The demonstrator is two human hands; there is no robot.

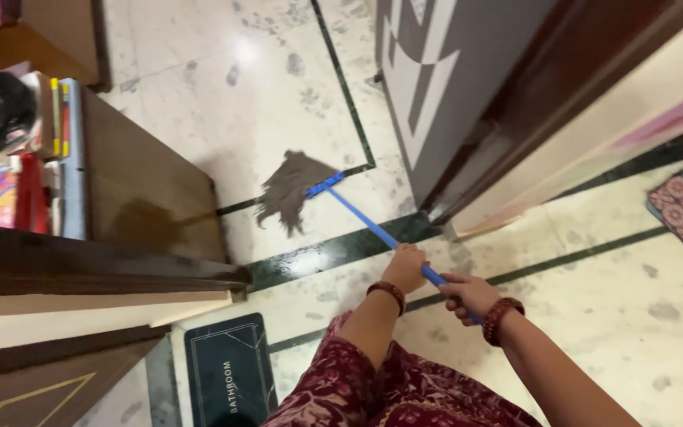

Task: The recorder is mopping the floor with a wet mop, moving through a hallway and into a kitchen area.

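1. The left hand (405,267) curls its fingers tightly around a blue mop handle (373,225).
2. The right hand (468,296) wraps its fingers around the same handle, just behind the left.
3. The grey mop head (288,192) lies on the marble floor (278,87), well ahead of both sets of fingers.
4. A dark bath mat (227,368) lies left of the fingers.

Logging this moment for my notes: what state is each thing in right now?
Mop: grey head spread flat on the floor.
Mop handle: tilted, gripped by both hands.
Left hand: closed on handle.
Right hand: closed on handle.
Door mat: lying flat.
Door: open.
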